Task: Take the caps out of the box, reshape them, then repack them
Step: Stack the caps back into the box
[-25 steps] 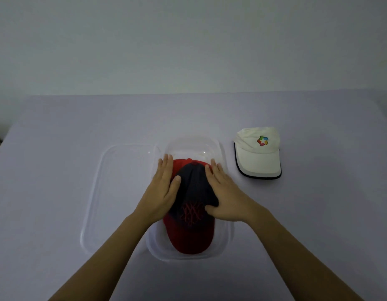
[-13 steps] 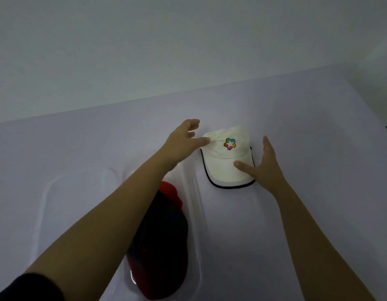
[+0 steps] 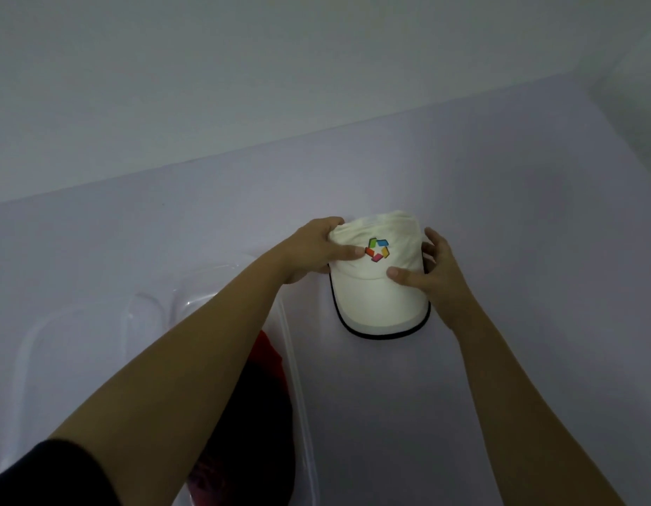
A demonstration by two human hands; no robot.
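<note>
The red-and-dark cap [image 3: 258,396] lies packed in the clear plastic box [image 3: 298,378] at the surface's [image 3: 536,250] near edge, and just beside it the left hand [image 3: 316,250] and right hand [image 3: 433,272] each grip a side of the white fabric cap [image 3: 379,290] with a colourful logo — the last to repack, I'd judge.

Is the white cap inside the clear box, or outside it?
Outside. The white cap lies on the table, right of the clear box, with the left hand and the right hand holding its crown.
</note>
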